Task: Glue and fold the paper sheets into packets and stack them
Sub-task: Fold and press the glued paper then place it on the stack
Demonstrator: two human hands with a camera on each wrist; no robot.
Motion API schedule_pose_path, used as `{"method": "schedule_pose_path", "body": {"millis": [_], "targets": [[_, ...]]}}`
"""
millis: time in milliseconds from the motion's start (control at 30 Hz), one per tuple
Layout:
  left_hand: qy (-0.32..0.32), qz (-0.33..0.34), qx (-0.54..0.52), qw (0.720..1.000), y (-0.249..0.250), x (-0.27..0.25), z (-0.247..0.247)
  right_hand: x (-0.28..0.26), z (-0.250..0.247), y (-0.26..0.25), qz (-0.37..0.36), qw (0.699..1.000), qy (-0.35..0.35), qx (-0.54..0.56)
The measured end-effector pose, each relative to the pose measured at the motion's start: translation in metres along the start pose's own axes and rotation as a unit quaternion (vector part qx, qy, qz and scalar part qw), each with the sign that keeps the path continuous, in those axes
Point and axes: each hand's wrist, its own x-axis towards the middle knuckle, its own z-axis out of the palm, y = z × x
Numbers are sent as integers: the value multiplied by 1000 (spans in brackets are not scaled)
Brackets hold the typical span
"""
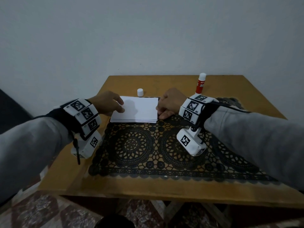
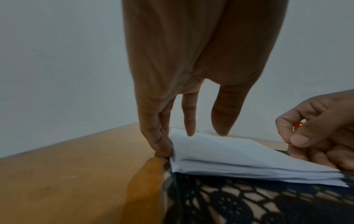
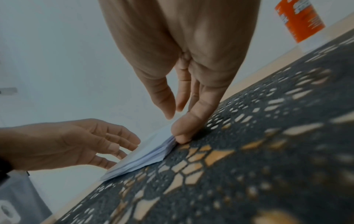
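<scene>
midway, by the look of it: a person's left hand (image 1: 107, 102) and right hand (image 1: 171, 102) flank a stack of white paper (image 1: 136, 111) at the far edge of a black lace mat (image 1: 164, 148) on a wooden table (image 1: 115, 81). the left hand's fingers are nearly straight, tips against the stack's left edge and top sheet, gripping nothing. the right hand's fingers are bent at the right edge, its little finger pressed to the corner; whether it pinches a sheet cannot be told. a glue stick (image 1: 200, 83) stands upright and uncapped behind the right hand, its white cap (image 1: 140, 92) apart from it, just beyond the stack. whether the stack holds finished packets or unglued sheets is unclear; no separate pile shows, so the hands seem to be squaring the stack or lifting the next sheet, with gluing and folding probably left to do.
</scene>
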Motion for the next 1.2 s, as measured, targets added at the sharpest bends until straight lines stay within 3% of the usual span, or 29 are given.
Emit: {"method": "schedule_pose_path", "body": {"millis": [200, 400, 533, 667, 867, 1000, 1100, 1200], "targets": [[32, -28, -2, 999, 5, -1, 5, -14, -14, 10, 18, 997, -11, 74], [27, -110, -58, 992, 10, 5, 5, -16, -13, 7, 59, 978, -39, 197], [-8, -142, 4, 990, 15, 3, 3, -15, -10, 8, 89, 972, -51, 212], [26, -140, 47, 989, 19, 3, 5, -14, -10, 10, 107, 968, -44, 221], [32, -159, -72, 984, 18, 5, 4, -15, -13, 9, 105, 964, -62, 238], [25, -149, -42, 988, 24, 1, 6, -15, -14, 11, 101, 960, -67, 251], [66, -86, 32, 994, 29, -8, 10, -15, -15, 14, 100, 963, -55, 246], [40, -45, -91, 994, 32, -8, 8, -18, -22, 20, 81, 965, -39, 246]]}}
